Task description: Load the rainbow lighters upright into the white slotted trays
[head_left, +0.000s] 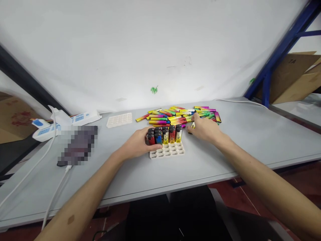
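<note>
A white tray with oval holes (167,152) lies on the grey table, its back rows filled with upright lighters (172,134) with black tops. My left hand (138,144) is at the tray's left side, its fingers and thumb closed around the leftmost lighters. My right hand (202,128) is at the right front edge of a pile of shiny multicoloured lighters (175,115). Its fingers are closed on a lighter (192,126), of which only a small yellow and dark part shows.
Another white tray (119,119) lies at the back left. A power strip (85,117), white cables and a blurred dark device (80,144) are on the left of the table (140,184). A wall (150,50) stands behind; cardboard boxes (293,77) are at the right.
</note>
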A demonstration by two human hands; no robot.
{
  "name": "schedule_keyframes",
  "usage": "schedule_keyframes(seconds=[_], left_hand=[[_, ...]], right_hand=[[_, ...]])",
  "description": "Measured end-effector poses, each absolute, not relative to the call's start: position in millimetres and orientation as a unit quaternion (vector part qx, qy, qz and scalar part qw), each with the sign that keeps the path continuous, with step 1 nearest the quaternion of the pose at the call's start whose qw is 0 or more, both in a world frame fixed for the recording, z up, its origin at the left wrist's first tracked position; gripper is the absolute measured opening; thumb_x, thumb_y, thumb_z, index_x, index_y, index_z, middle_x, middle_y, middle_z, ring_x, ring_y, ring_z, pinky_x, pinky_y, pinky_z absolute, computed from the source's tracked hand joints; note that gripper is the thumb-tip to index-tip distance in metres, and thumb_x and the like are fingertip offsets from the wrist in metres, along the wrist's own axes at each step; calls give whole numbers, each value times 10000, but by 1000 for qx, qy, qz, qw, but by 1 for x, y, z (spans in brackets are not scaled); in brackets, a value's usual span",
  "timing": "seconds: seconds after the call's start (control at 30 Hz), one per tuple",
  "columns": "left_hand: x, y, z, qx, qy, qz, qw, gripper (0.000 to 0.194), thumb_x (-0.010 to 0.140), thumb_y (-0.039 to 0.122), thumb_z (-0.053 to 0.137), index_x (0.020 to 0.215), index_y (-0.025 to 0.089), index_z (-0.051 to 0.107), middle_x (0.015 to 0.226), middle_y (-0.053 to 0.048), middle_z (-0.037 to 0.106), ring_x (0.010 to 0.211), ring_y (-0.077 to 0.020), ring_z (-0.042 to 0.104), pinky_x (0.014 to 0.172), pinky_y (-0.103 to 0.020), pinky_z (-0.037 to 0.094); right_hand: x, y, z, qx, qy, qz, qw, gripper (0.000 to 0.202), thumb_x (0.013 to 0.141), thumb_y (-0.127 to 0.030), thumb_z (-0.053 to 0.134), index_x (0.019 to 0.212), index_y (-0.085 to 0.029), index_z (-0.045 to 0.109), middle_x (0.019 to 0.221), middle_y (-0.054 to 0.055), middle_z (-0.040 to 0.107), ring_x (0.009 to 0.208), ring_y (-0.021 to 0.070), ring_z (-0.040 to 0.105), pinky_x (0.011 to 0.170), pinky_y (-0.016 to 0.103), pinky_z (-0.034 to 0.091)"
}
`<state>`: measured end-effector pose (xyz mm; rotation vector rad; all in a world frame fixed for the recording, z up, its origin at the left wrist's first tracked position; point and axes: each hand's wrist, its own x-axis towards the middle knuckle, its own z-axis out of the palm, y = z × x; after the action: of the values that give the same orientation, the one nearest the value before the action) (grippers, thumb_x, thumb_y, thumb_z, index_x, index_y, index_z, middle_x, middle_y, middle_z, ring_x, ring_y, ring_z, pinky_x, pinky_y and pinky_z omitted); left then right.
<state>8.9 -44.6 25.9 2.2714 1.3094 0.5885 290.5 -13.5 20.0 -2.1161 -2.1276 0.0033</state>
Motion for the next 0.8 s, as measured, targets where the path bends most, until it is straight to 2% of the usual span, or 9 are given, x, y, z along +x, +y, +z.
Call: schedule_keyframes(seconds=[0.07, 0.13, 0.23, 0.3, 0.4, 0.5, 0.57, 0.73, 0.8], left_hand=[[8, -44, 26, 822, 476, 212, 231, 628, 761, 576, 738, 1263, 224, 598, 1126, -46, 713, 940, -241, 653, 801, -342, 517], [8, -45, 26, 819, 476, 208, 242, 633, 761, 578, 738, 1270, 229, 594, 1157, -43, 708, 973, -244, 651, 824, -346, 517], [8, -45, 27, 815, 480, 204, 255, 627, 767, 572, 733, 1276, 234, 590, 1168, -38, 708, 985, -242, 654, 830, -344, 520], [8, -45, 28, 813, 481, 199, 261, 630, 773, 569, 725, 1291, 238, 585, 1167, -37, 712, 984, -244, 660, 830, -346, 523], [8, -45, 28, 813, 482, 194, 261, 629, 772, 569, 722, 1290, 239, 589, 1153, -38, 718, 977, -251, 666, 823, -351, 525], [8, -45, 27, 812, 489, 190, 256, 622, 763, 576, 727, 1273, 244, 596, 1128, -35, 723, 955, -252, 668, 794, -350, 525], [8, -44, 27, 810, 494, 187, 255, 618, 754, 576, 735, 1256, 241, 601, 1132, -38, 721, 955, -253, 668, 785, -350, 525], [8, -44, 28, 813, 487, 184, 260, 633, 747, 554, 750, 1269, 233, 593, 1139, -51, 724, 967, -263, 675, 800, -361, 526], [8, -44, 28, 811, 492, 183, 260, 640, 746, 560, 749, 1273, 232, 591, 1132, -54, 728, 959, -267, 679, 792, -365, 529]], right_hand=[[292, -12, 19, -697, -713, 13, 81, 558, 876, -389, 543, 1333, -80, 459, 864, 163, 728, 820, 348, 686, 607, 359, 402], [295, -9, 17, -691, -717, 15, 92, 550, 840, -351, 579, 1303, -68, 486, 872, 164, 726, 834, 338, 682, 614, 348, 398], [299, -4, 14, -667, -736, 13, 112, 272, 832, -297, 561, 1034, -126, 623, 920, 164, 718, 890, 312, 664, 659, 337, 399], [301, -1, 14, -655, -742, 19, 140, 162, 844, -273, 532, 909, -157, 623, 925, 154, 708, 909, 293, 648, 683, 330, 398], [301, -1, 16, -669, -717, 59, 187, 196, 867, -294, 512, 989, -154, 574, 897, 139, 693, 836, 270, 627, 660, 324, 392], [299, -3, 20, -678, -690, 135, 216, 207, 892, -316, 487, 1037, -173, 523, 784, 82, 666, 697, 235, 584, 603, 315, 368], [296, -5, 23, -655, -683, 187, 262, 178, 919, -359, 473, 971, -197, 526, 731, 47, 627, 651, 205, 548, 581, 301, 352], [290, -6, 21, -551, -626, 407, 372, 534, 958, -650, 336, 783, -199, 561, 576, -34, 368, 469, 113, 298, 464, 268, 225], [287, -6, 18, -516, -596, 473, 394, 557, 944, -686, 351, 771, -198, 554, 586, -42, 348, 465, 101, 284, 444, 258, 234]])
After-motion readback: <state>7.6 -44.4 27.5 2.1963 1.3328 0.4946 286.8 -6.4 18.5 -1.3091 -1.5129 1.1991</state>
